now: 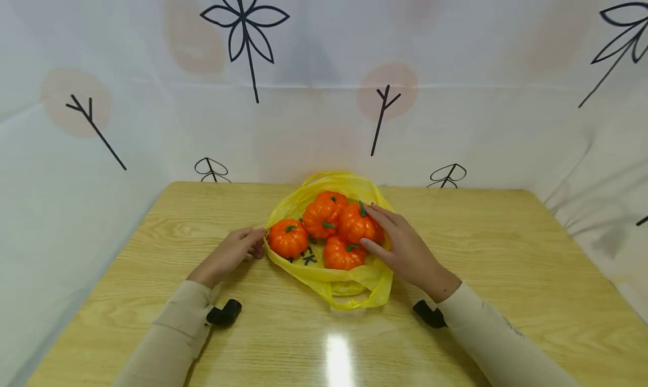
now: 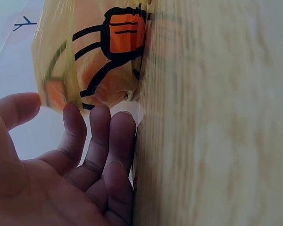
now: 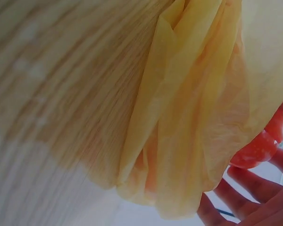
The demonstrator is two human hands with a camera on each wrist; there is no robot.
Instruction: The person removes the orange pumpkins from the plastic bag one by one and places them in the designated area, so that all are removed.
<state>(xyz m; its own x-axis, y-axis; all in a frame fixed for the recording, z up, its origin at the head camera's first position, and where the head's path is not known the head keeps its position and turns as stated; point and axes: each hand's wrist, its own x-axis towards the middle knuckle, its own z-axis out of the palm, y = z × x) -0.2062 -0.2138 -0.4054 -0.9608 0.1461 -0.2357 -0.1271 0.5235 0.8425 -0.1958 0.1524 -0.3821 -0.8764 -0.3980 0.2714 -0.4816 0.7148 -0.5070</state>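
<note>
Several small orange pumpkins [image 1: 324, 215] with green stems lie in a yellow plastic bag [image 1: 306, 273], its mouth spread wide. My left hand [image 1: 235, 255] is at the bag's left edge, beside the leftmost pumpkin [image 1: 287, 239]. In the left wrist view its fingers are loosely bent, tips right at the bag's printed side. My right hand [image 1: 405, 249] reaches over the bag's right rim, thumb and fingers spread at the right side of the upper right pumpkin [image 1: 356, 223]. In the right wrist view the fingers [image 3: 257, 183] look fairly straight beside the shiny pumpkin and the bag's folds.
The bag rests on a light wood table [image 1: 192, 218], its handle loop [image 1: 354, 304] toward the near side. Black wrist pieces [image 1: 224, 313] show at both cuffs. White cloth [image 1: 314, 122] with plant drawings hangs behind the table and along its sides.
</note>
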